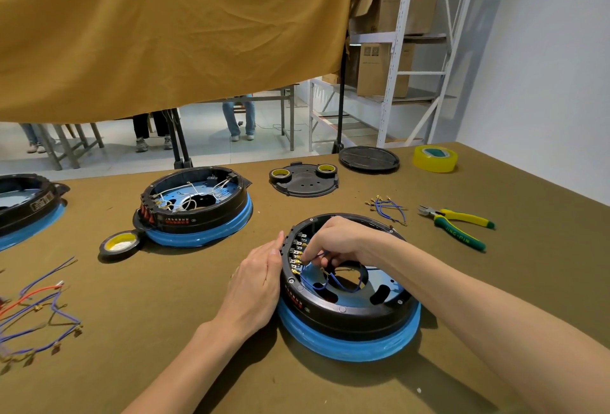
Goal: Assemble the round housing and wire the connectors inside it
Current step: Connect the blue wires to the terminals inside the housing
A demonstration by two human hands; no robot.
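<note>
The left hand (255, 285) lies flat and relaxed against the outer left wall of the round housing (350, 311), gripping nothing, only bracing it. Well to its left, loose purple and red wire leads (39, 311) sprawl on the table (171, 364); beyond its fingertips sit a roll of black tape (119, 244) and a second housing (194, 205), already strung with white wires inside. To its right, the right hand (336, 242) reaches down into the braced housing, fingertips pinched on a blue wire (333, 283) at the row of brass terminals (297, 258) along the inner left wall. This looks like the wiring step, one lead being pushed onto its tab. The blue lead loops loosely over the blue floor plate and its central opening. Next, the free end probably wants seating on another tab, with the bracing hand keeping the shell from sliding. Farther right of the working hand lie spare blue leads (389, 207) and yellow-green pliers (458, 224).
</note>
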